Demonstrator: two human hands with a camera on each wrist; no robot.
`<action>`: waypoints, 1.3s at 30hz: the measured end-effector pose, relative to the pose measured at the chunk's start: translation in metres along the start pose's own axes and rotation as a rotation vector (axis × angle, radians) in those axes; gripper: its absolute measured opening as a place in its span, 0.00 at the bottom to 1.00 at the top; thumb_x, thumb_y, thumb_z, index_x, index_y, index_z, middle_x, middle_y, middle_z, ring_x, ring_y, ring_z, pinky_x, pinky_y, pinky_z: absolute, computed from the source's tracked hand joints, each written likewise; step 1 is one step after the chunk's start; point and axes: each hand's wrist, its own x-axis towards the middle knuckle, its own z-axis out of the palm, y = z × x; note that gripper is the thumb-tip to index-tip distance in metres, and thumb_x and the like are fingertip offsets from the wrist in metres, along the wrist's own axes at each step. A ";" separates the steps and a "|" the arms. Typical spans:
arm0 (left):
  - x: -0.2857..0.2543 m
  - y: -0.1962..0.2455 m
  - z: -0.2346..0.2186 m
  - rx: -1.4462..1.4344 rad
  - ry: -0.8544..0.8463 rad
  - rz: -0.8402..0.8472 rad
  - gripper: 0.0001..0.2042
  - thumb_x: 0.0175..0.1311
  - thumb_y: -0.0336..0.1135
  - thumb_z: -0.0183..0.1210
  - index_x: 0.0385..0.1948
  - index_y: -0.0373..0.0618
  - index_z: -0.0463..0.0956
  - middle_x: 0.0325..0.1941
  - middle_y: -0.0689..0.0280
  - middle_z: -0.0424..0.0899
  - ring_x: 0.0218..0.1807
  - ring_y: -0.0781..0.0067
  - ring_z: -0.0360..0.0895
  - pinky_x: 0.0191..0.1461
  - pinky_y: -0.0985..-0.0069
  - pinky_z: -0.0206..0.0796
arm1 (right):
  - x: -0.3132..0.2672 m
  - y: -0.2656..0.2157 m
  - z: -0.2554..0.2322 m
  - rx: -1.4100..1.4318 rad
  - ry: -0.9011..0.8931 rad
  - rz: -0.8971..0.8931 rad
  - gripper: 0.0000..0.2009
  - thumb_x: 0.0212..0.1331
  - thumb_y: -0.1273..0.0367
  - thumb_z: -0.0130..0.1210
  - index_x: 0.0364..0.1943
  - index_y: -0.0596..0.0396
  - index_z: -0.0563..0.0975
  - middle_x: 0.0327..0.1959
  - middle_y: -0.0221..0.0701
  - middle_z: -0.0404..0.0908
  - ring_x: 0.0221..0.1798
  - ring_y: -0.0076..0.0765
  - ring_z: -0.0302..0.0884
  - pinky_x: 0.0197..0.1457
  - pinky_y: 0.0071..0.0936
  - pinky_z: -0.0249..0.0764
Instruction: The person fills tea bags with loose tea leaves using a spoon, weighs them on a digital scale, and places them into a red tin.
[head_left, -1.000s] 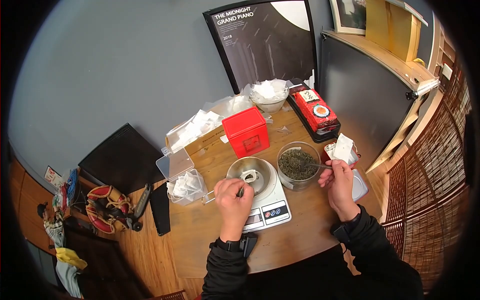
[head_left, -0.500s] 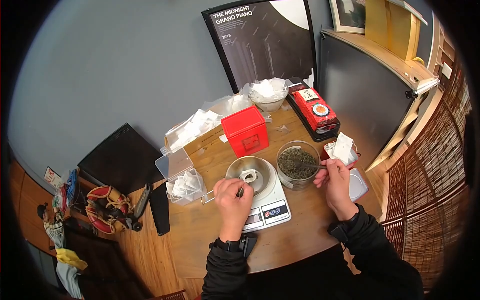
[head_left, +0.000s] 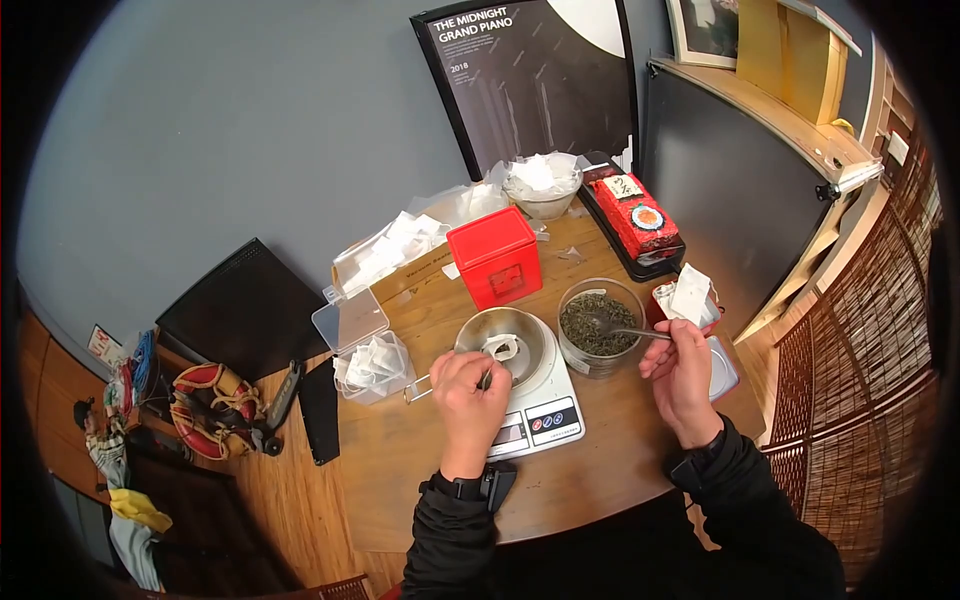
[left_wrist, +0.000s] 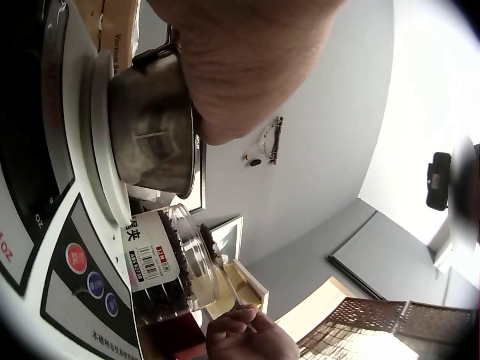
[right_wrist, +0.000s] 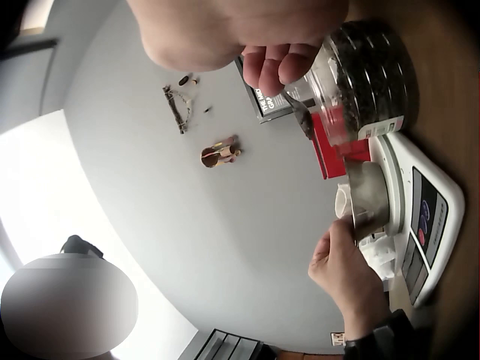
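My right hand [head_left: 684, 378] pinches the handle of a slim, dark metal spoon [head_left: 640, 333] between thumb and forefinger, the other fingers loosely bent; its leaf-laden tip is poised at the mouth of a clear, round plastic jar [head_left: 598, 369] of dark dried leaves [head_left: 590, 318]. My left hand [head_left: 468, 398], fingers bent together, appears to pinch the edge of a small, white, open pouch [head_left: 508, 345]; the fingertips are partly hidden. The pouch stands inside a round stainless-steel bowl [head_left: 530, 345], near its rim, upon a flat white electronic scale [head_left: 549, 378]. I judge the step in hand to be scooping leaf for the pouch. The next move calls for a level spoon, carried over both rims to a steady, narrow opening; a tilt could scatter leaf on the scale. Behind the bowl stands a red, lidded, box-shaped canister [head_left: 495, 258], outside that path; to my left, a clear plastic box [head_left: 402, 382] of white pouches [head_left: 370, 362]; near my right hand, an open red tin [head_left: 714, 320] bearing a white packet [head_left: 692, 293].
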 end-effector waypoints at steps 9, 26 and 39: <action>0.001 -0.001 0.000 -0.008 -0.019 0.030 0.03 0.46 0.23 0.65 0.22 0.40 0.81 0.27 0.64 0.83 0.34 0.60 0.80 0.56 0.59 0.69 | -0.021 0.019 0.034 -0.026 -0.101 0.095 0.12 0.75 0.62 0.48 0.42 0.58 0.74 0.25 0.36 0.82 0.25 0.34 0.82 0.29 0.27 0.77; -0.001 -0.002 0.000 -0.011 -0.047 0.035 0.03 0.47 0.25 0.66 0.21 0.42 0.81 0.28 0.66 0.84 0.33 0.62 0.80 0.58 0.58 0.66 | -0.010 0.043 0.078 -0.373 -0.360 0.006 0.11 0.74 0.65 0.51 0.43 0.61 0.74 0.28 0.35 0.83 0.31 0.28 0.84 0.32 0.22 0.78; 0.000 -0.003 -0.002 -0.046 -0.010 0.008 0.03 0.46 0.23 0.65 0.20 0.42 0.80 0.27 0.65 0.83 0.33 0.60 0.80 0.57 0.60 0.67 | -0.022 -0.012 0.109 -1.000 -0.740 -0.558 0.04 0.66 0.74 0.55 0.41 0.60 0.76 0.32 0.45 0.80 0.32 0.54 0.82 0.33 0.36 0.76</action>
